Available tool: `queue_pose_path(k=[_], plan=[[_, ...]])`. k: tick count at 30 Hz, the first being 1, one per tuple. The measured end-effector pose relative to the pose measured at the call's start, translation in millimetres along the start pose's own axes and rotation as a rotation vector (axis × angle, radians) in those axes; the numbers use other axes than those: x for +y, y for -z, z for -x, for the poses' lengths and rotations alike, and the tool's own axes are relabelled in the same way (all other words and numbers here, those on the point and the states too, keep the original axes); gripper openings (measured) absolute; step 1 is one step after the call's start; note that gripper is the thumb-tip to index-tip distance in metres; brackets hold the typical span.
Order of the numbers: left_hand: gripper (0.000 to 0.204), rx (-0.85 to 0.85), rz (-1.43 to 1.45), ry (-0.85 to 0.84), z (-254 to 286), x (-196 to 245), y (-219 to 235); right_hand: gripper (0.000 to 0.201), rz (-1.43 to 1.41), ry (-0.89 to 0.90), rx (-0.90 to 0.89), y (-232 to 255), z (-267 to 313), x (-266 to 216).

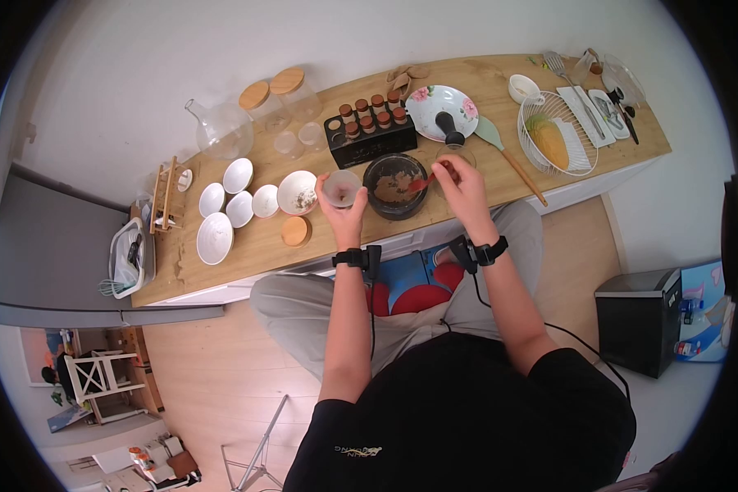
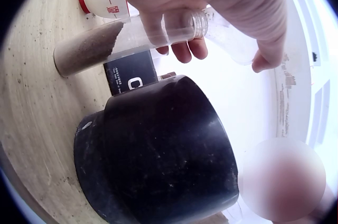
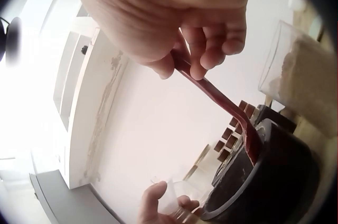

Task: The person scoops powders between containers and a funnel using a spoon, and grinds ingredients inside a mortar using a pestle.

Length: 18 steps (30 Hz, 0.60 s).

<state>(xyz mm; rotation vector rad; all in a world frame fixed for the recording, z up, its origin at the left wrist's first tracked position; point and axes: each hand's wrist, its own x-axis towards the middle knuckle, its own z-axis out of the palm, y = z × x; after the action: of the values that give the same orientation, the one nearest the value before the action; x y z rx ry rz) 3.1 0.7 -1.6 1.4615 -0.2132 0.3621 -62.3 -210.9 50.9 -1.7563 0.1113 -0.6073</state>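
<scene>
Spoon (image 3: 217, 95), red, slants down leftward from the right grip (image 1: 465, 193), which pinches its end, into the dark bowl (image 1: 394, 211); just left of that bowl the left grip (image 1: 344, 219) holds a clear funnel-like cup (image 1: 341, 185) at the part-filled jar's (image 2: 87, 51) mouth

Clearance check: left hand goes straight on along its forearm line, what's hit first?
Likely the rack, near its left end, just beyond the left hand and the jar in its grip. Depth is unclear; it might pass over.
</scene>
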Motion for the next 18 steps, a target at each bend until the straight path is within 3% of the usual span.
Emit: queue_pose_path(k=[3, 5, 14, 18], plan=[[0.070, -0.001, 0.005, 0.010, 1, -1, 0, 0.015, 0.166, 0.066, -0.067, -3, -8, -12], [0.070, 0.002, 0.003, 0.008, 1, 2, 0, 0.018, 0.388, 0.223, -0.105, -4, -13, -26], [0.070, -0.004, 0.001, -0.001, 1, -1, 0, 0.017, 0.478, 0.340, -0.061, -10, -23, -36], [0.070, 0.002, -0.006, -0.007, 0, -5, 1, 0.017, 0.551, 0.299, -0.091, -9, -24, -31]])
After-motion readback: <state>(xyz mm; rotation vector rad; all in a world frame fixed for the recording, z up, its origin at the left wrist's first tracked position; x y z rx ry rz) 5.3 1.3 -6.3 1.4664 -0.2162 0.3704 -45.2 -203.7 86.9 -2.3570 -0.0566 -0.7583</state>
